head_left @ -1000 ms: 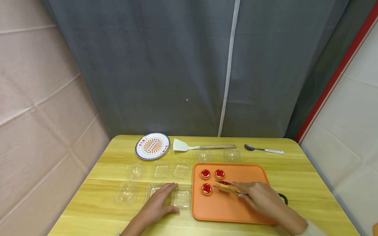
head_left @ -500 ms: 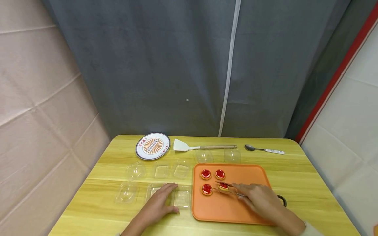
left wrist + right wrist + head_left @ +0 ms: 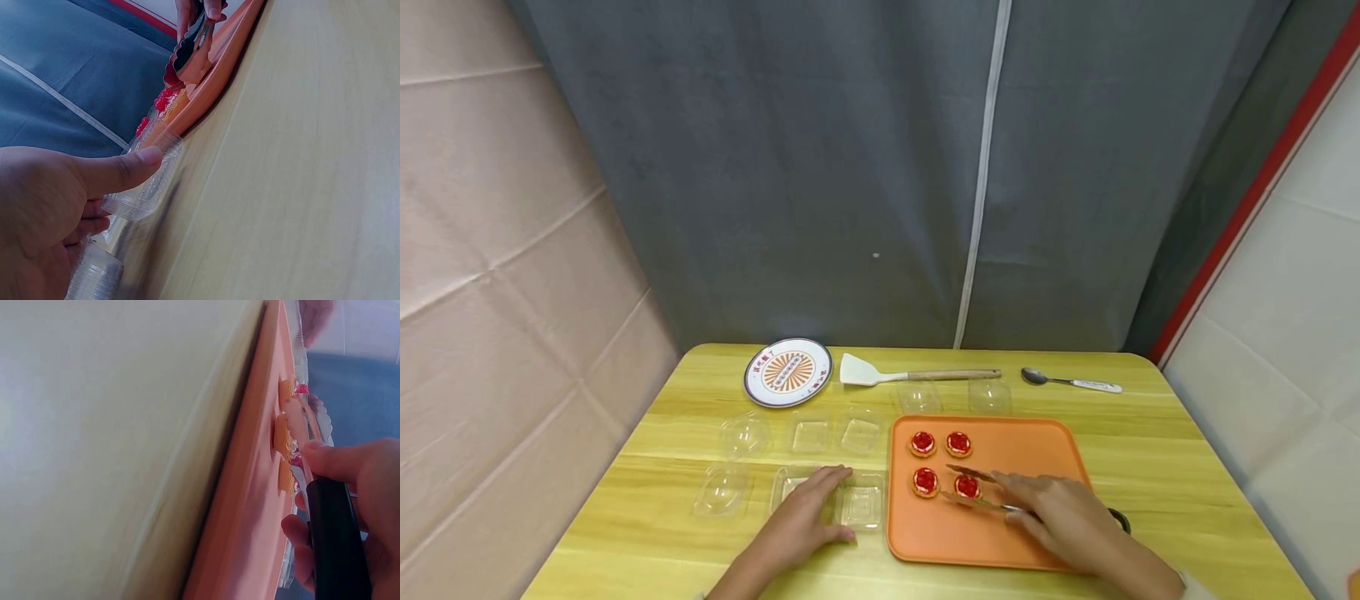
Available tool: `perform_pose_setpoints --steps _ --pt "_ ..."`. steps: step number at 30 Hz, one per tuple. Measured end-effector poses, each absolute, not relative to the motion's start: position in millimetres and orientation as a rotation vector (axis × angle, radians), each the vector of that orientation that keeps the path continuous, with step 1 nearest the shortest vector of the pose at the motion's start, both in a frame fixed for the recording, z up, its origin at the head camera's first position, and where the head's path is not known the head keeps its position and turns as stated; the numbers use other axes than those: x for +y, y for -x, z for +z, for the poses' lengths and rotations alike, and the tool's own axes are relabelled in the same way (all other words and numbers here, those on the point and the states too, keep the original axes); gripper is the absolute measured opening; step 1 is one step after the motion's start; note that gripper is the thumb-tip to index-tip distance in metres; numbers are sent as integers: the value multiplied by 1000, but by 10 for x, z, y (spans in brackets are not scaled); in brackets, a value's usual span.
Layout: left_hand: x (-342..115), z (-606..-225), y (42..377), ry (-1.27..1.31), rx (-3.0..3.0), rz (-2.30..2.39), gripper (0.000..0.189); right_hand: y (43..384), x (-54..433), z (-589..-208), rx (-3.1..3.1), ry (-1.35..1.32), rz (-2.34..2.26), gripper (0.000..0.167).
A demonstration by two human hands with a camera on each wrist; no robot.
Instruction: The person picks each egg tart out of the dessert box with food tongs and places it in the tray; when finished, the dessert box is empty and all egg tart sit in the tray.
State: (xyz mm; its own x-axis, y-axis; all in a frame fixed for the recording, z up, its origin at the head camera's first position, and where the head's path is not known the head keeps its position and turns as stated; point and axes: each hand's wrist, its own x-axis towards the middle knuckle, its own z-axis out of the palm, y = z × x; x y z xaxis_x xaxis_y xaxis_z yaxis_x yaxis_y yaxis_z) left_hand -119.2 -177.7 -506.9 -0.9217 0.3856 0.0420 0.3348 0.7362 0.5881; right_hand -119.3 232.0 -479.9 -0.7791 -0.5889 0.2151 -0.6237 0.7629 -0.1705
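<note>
My right hand grips black-handled metal tongs over the orange tray. The tongs' jaws stand apart on either side of a red-topped tart, which lies face up on the tray. Beside it are a tart to the left and two more, a tart and a tart, behind. My left hand holds a clear plastic box left of the tray, thumb at its near edge and fingertips at its far edge. The hand covers the box's middle.
Several clear plastic boxes and lids, such as a domed lid, lie left of and behind the tray. Further back are a patterned plate, a white spatula with a wooden handle, and a spoon. A grey curtain hangs behind.
The tongs' jaws have spread away from the nearer right tart. That tart, tilted between them earlier, now lies flat on the tray. The left hand has stayed in place.
</note>
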Motion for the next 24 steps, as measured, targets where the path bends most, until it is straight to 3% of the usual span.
perform_pose_setpoints --steps 12,24 --pt "-1778 -5041 1163 -596 2858 941 87 1102 2363 -4726 -2898 -840 487 52" --pt "-1783 -5047 1172 -604 2852 942 87 1069 2514 -4730 -2944 -347 696 61"
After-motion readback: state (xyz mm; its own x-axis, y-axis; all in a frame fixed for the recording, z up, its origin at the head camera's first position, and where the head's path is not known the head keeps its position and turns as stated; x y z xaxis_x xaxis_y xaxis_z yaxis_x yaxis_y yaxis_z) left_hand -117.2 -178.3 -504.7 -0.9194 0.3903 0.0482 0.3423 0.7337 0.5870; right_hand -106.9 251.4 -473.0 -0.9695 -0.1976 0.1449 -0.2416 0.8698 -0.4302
